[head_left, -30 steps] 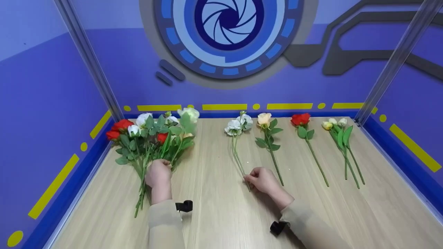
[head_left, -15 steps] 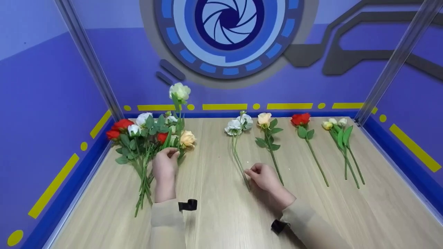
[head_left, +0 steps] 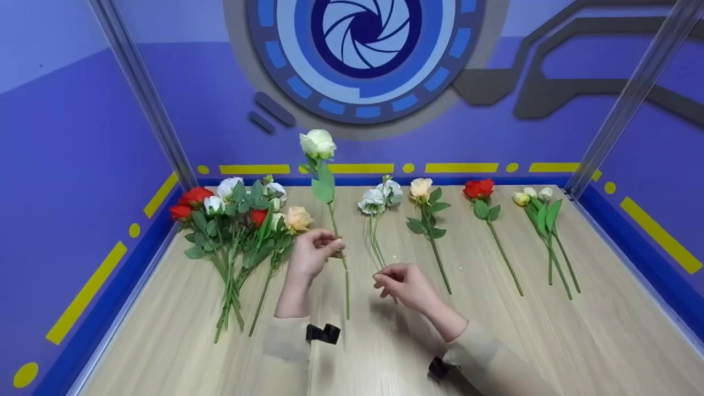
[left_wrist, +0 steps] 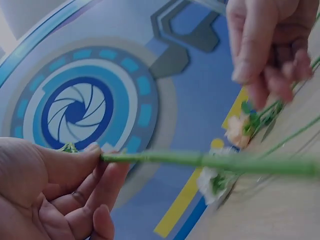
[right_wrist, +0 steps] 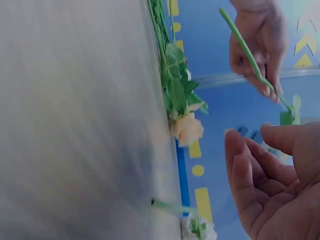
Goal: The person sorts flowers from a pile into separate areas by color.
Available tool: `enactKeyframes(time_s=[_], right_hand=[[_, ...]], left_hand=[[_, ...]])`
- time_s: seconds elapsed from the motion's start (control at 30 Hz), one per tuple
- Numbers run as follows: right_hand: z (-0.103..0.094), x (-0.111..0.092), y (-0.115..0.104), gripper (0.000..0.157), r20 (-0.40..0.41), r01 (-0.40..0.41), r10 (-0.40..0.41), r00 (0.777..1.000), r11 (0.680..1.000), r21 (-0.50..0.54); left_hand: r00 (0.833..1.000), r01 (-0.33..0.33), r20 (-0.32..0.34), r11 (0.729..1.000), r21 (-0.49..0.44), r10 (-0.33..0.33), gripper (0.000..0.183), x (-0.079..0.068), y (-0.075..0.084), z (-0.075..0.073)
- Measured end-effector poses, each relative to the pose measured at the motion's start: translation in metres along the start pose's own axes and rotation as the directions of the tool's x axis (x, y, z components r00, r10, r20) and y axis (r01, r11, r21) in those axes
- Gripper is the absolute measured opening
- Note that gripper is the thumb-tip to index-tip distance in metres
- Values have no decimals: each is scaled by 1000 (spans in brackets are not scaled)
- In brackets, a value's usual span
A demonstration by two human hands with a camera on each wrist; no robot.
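My left hand (head_left: 313, 256) pinches the green stem (left_wrist: 215, 161) of a creamy white rose (head_left: 318, 144) between thumb and fingers. The rose stands nearly upright above the table, its lower stem hanging below the hand. My right hand (head_left: 407, 283) hovers over the lower stems of a white-flowered stem (head_left: 372, 201) that lies on the table. In the right wrist view, thumb and loosely bent fingers (right_wrist: 242, 170) stand apart with nothing between them. To the left lies a heap of flowers: red roses (head_left: 197, 198), white blooms (head_left: 228, 187) and a peach rose (head_left: 298, 218).
Right of the hands lie a peach rose (head_left: 421, 190), a red rose (head_left: 478, 188) and a bunch of tulips (head_left: 531, 193), spaced in a row along the back. Printed panels (head_left: 363, 148) wall in the wooden table (head_left: 495, 341).
My left hand has lifted the creamy white rose out of the left heap and carried it right, towards my right hand. The right hand has come off the white-flowered stem and shifted slightly left.
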State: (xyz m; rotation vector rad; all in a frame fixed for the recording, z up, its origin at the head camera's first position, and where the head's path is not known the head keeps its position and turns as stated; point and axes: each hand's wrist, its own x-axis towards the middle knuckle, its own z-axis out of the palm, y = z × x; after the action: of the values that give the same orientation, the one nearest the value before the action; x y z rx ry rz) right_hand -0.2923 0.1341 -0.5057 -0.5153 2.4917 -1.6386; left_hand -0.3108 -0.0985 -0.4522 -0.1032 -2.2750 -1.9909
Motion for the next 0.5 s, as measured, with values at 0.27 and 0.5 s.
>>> enactKeyframes(time_s=[0.27,0.5], right_hand=[[16,-8,-12,25,25,50,-54,998,988,145],[21,-8,-9,20,-56,66,-55,997,976,209]], left_hand=[[988,60,148,995,-79,-48,15,-3,0,25],[978,108,182,993,-50,-98,15,-3,-4,34]])
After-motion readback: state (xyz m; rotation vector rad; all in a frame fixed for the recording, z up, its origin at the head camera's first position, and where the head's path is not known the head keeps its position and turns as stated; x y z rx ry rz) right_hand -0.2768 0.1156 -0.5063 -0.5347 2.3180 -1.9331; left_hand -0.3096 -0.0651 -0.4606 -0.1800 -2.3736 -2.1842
